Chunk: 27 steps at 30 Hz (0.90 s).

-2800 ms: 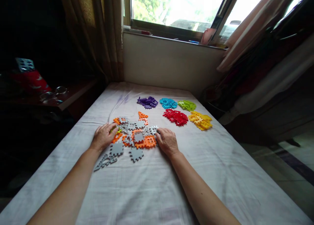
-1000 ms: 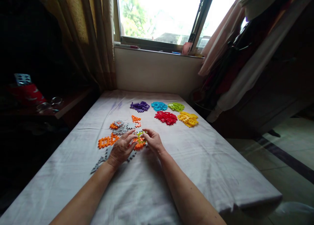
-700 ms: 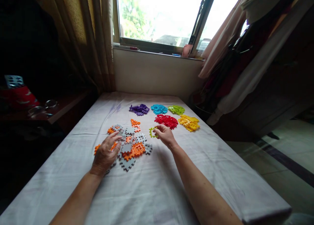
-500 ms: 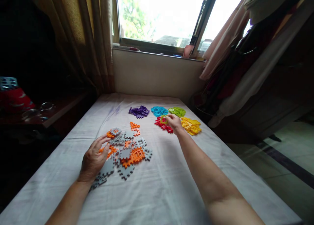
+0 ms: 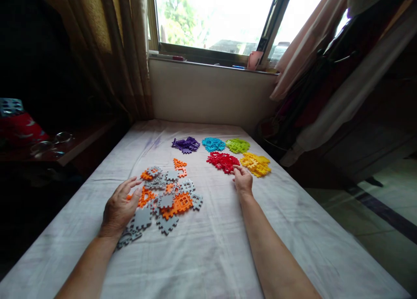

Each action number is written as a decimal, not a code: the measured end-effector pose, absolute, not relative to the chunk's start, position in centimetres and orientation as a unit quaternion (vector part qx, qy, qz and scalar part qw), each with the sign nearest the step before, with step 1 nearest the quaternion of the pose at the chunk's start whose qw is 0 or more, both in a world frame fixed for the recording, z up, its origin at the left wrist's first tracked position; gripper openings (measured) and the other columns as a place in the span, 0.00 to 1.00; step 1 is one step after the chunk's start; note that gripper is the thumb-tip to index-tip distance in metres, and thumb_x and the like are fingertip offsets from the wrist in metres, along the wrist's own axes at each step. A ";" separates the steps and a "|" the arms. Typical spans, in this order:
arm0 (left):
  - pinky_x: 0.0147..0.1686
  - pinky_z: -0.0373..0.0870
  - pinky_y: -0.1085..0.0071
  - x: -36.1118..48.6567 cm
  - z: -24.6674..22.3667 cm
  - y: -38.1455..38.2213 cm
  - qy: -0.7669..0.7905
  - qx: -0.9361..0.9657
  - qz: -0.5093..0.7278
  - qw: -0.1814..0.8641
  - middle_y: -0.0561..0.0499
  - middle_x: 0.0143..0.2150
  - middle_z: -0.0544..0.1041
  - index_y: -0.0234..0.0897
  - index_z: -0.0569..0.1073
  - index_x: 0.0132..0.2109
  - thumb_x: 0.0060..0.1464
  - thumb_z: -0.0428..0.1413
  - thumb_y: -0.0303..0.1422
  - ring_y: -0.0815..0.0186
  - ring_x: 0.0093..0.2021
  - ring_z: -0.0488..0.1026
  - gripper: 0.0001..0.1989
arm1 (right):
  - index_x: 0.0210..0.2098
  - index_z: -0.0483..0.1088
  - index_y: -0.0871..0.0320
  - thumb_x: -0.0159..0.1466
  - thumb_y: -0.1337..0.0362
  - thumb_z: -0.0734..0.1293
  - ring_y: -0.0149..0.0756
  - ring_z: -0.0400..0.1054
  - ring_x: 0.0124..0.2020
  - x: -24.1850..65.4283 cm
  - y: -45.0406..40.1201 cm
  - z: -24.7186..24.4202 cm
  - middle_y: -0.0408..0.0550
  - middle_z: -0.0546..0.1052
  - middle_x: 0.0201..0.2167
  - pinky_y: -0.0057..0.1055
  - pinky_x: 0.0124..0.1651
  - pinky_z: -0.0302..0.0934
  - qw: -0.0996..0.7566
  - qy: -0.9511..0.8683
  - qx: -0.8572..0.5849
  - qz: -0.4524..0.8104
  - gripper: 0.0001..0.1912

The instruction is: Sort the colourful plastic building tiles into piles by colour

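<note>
My left hand (image 5: 120,205) rests with fingers spread at the left side of a mixed heap of grey and orange interlocking toy tiles. Nearest to it are an orange tile (image 5: 146,197) and a grey tile (image 5: 142,218); no tile shows in its grasp. My right hand (image 5: 243,180) is just in front of the red pile (image 5: 224,161) and left of the yellow pile (image 5: 256,164). Its fingers are loosely bent, with no piece visible in them. Behind lie a lime green pile (image 5: 238,145), a blue pile (image 5: 213,144) and a purple pile (image 5: 186,144).
A white sheet (image 5: 215,255) covers the surface under the pieces. Behind it are a wall and a window ledge with a pink cup (image 5: 254,60). Eyeglasses (image 5: 52,144) lie on a dark side table at left. Clothes (image 5: 325,112) hang at right.
My right hand has drawn back toward me from above the red pile. The yellow-green piece it held no longer shows in its fingers. My left hand stays by the grey and orange heap.
</note>
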<state>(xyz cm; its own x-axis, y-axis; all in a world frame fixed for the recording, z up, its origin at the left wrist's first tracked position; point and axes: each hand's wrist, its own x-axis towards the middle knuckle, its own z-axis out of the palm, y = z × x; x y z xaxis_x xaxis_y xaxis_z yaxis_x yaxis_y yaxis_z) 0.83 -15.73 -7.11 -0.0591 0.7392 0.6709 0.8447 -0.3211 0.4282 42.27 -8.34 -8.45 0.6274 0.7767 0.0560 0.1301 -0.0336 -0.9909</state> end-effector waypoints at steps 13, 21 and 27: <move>0.55 0.73 0.64 0.1 -7.9 -15.5 -0.670 -0.606 -0.420 -0.086 0.49 0.52 0.81 0.43 0.80 0.44 0.54 0.53 0.39 0.59 0.51 0.78 0.15 | 0.41 0.79 0.53 0.63 0.61 0.65 0.38 0.75 0.40 32.3 -16.2 -7.7 0.49 0.82 0.42 0.34 0.47 0.68 0.401 -0.724 -0.545 0.136 0.12; 0.44 0.76 0.68 0.4 -8.1 -15.7 -0.686 -0.582 -0.427 -0.093 0.49 0.44 0.83 0.42 0.80 0.44 0.54 0.53 0.40 0.62 0.42 0.80 0.16 | 0.50 0.76 0.52 0.60 0.58 0.74 0.50 0.66 0.60 29.6 -18.7 -7.3 0.53 0.76 0.56 0.48 0.60 0.60 0.282 -0.842 -0.458 0.055 0.19; 0.41 0.76 0.68 0.4 -8.0 -15.8 -0.676 -0.593 -0.429 -0.084 0.49 0.42 0.84 0.42 0.81 0.43 0.54 0.53 0.41 0.61 0.39 0.80 0.15 | 0.46 0.77 0.50 0.63 0.60 0.72 0.45 0.70 0.54 29.9 -18.8 -7.7 0.50 0.80 0.50 0.44 0.56 0.62 0.307 -0.847 -0.433 0.028 0.11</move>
